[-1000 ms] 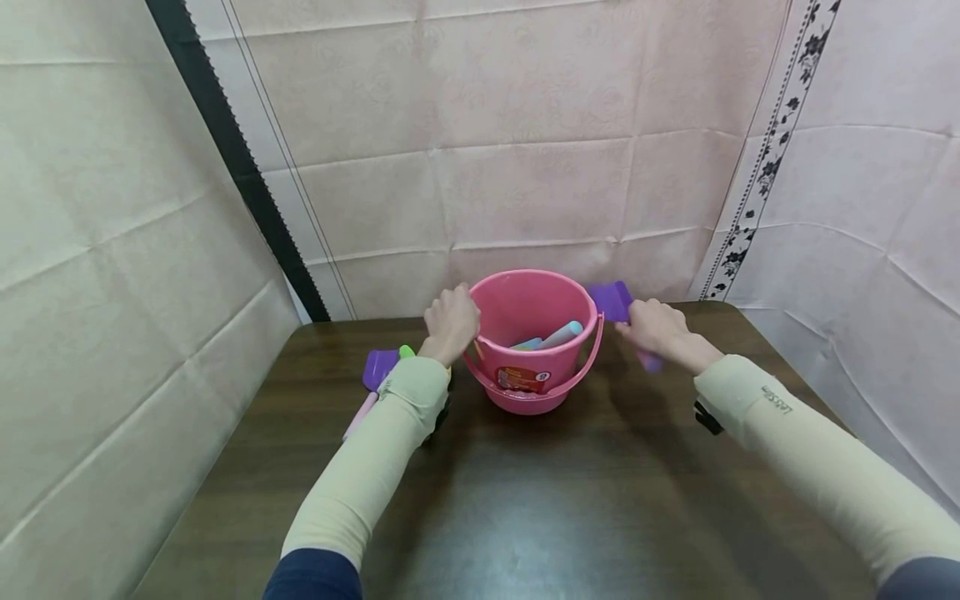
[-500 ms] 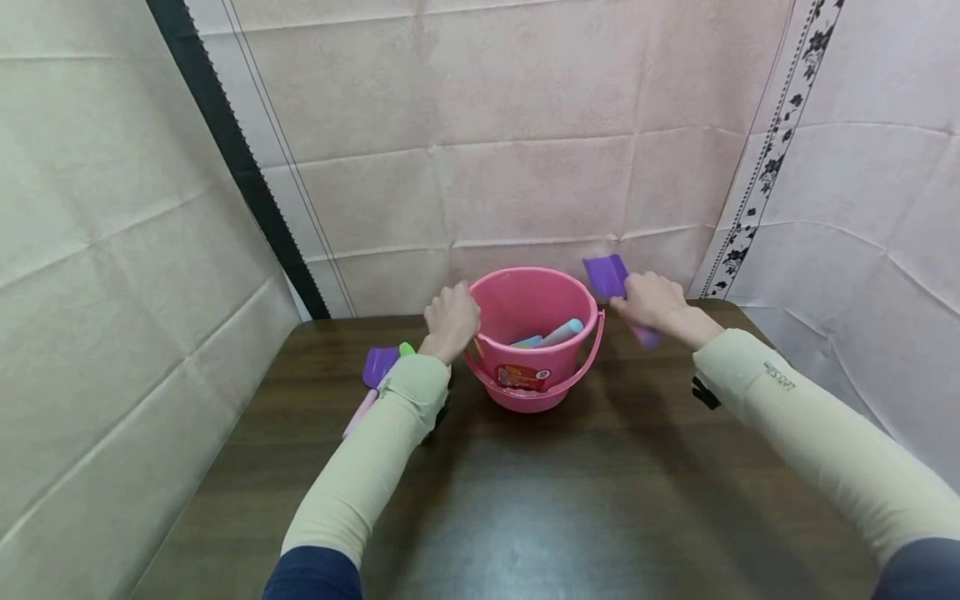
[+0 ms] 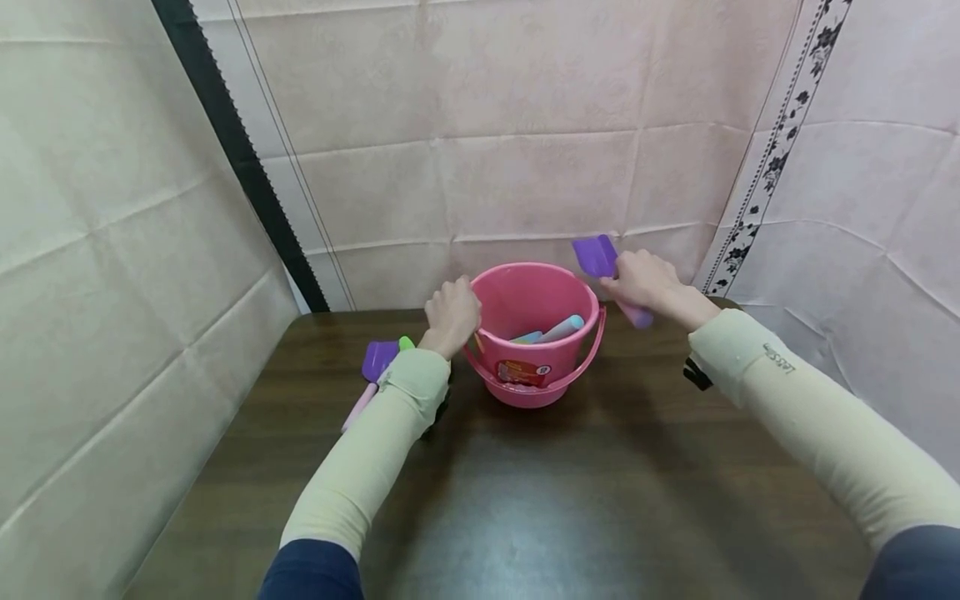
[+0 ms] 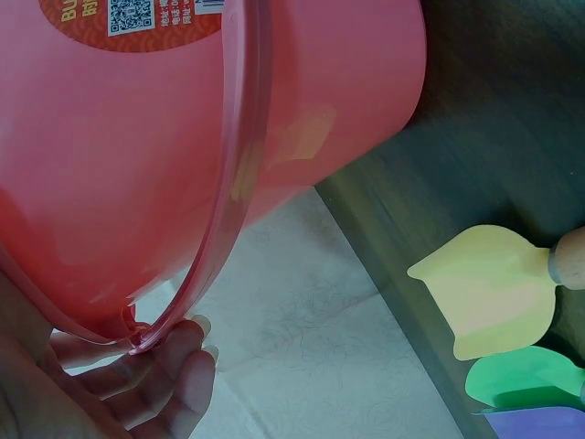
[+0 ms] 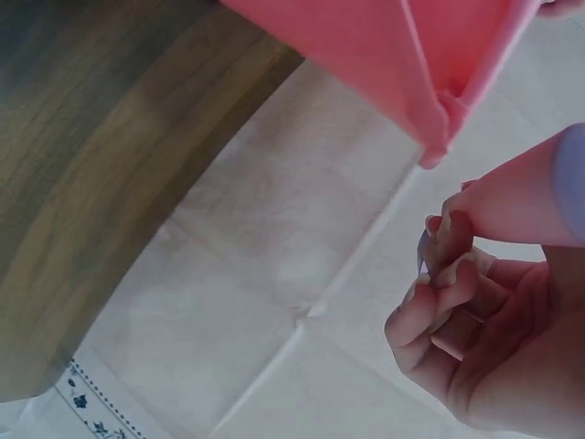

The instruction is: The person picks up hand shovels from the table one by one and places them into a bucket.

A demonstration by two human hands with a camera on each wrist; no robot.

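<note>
Right hand (image 3: 642, 280) clamped on purple shovel (image 3: 594, 256) is now higher, blade over bucket (image 3: 534, 333) rim; left hand (image 3: 452, 315) still grips rim.

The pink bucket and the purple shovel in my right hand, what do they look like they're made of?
Pink bucket: likely moulded plastic, smooth and slightly glossy, thin wall letting light through in the left wrist view. Purple shovel: probably plastic too, one flat even colour, matte-looking.

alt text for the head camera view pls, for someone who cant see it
A person's right hand holds a purple toy shovel above the rim of a pink bucket on a dark wooden table, while the left hand grips the bucket's near-left rim. More toy shovels lie left of the bucket.
</note>
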